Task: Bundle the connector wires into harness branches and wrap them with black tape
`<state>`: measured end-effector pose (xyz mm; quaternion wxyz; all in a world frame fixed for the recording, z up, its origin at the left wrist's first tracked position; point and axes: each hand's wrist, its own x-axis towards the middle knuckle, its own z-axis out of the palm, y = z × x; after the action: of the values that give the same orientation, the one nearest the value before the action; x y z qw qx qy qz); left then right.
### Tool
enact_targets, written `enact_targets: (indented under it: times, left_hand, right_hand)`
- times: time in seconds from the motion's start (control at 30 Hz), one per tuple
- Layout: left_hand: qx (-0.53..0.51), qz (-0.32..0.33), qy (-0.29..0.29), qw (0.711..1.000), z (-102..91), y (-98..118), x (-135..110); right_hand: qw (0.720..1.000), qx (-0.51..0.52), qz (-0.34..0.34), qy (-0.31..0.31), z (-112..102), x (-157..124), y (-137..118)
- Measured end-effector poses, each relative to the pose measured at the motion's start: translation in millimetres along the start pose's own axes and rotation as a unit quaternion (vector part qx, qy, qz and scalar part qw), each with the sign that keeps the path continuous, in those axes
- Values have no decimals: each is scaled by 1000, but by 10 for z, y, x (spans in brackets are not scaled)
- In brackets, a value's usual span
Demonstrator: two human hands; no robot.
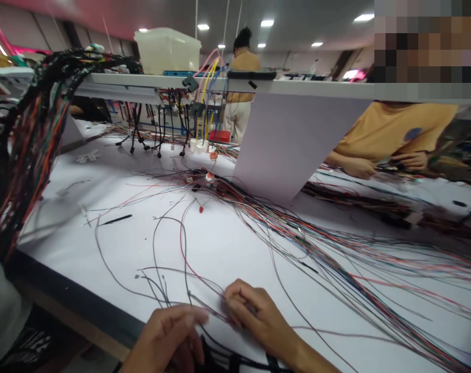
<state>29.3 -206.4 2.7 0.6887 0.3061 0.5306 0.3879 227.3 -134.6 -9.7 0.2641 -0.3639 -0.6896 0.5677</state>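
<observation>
Thin wires (188, 272) are pinched in the fingers of the right hand (254, 316). The left hand (167, 336) is held just beside it with its fingers bent, but it cannot be told if a wire is gripped by it. The wires are spread across the white table (223, 254). A thick bundle of wires (29, 140) is seen at the left. A shelf (297, 88) is seen ahead, and a co-worker's hands (357, 167) are seen beyond it on the right.
</observation>
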Motion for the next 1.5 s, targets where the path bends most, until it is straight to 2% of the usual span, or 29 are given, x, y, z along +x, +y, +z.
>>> enact_targets:
  times: [0.1,0.2,0.27,0.33,0.4,0.47,0.57,0.63,0.7,0.77,0.83,0.9,0.97,1.03,1.13,1.2,1.3,1.43,1.5]
  left_hand:
    - [-84,74,40,993,-17,112,-19]
    - [-188,152,16,970,-74,252,13]
    - [-237,195,-5,952,-145,339,37]
    - [-248,215,-13,945,-222,406,47]
    - [-239,206,-14,949,-277,441,32]
    - [-234,181,-16,955,-298,444,-10]
    - [-237,142,-13,961,-293,404,-112]
    - [-240,126,-16,962,-307,362,-178]
    - [-238,115,-26,964,-348,321,-215]
    - [-233,105,-31,966,-400,290,-209]
    - [-229,93,-19,969,-437,279,-160]
    - [-228,93,6,969,-440,292,-81]
    - [-223,114,43,967,-411,319,11]
    - [-195,152,74,966,-366,339,102]
    - [-85,206,103,969,-312,314,230]
    - [12,212,118,970,-299,260,313]
    - [157,170,124,965,-329,180,415]
    - [298,164,121,933,-553,254,423]
    - [289,179,134,931,-759,384,381]
  right_hand:
    - [995,-85,-28,-53,59,-33,-55]
    - [988,-116,-40,-92,84,-36,-71]
    - [990,-81,-2,-114,76,8,-50]
    - [994,-32,57,-93,59,115,-25]
    - [994,-36,97,-40,64,291,-29]
    - [988,-120,98,6,124,524,-75]
    - [969,-228,86,36,331,905,-171]
    - [965,-242,89,46,475,1113,-204]
    - [966,-238,91,45,528,1233,-218]
    - [972,-214,87,38,444,1239,-257]
    - [981,-175,76,40,256,1151,-368]
    - [994,-79,51,50,68,1031,-543]
    - [998,31,22,47,-12,954,-716]
    - [998,53,2,40,60,963,-808]
    - [1000,-4,-10,22,365,1112,-764]
    - [997,74,15,-26,586,1238,-689]
    - [966,232,75,-81,801,1378,-638]
    - [976,208,38,-50,875,1475,-676]
    - [982,185,13,-23,900,1511,-669]
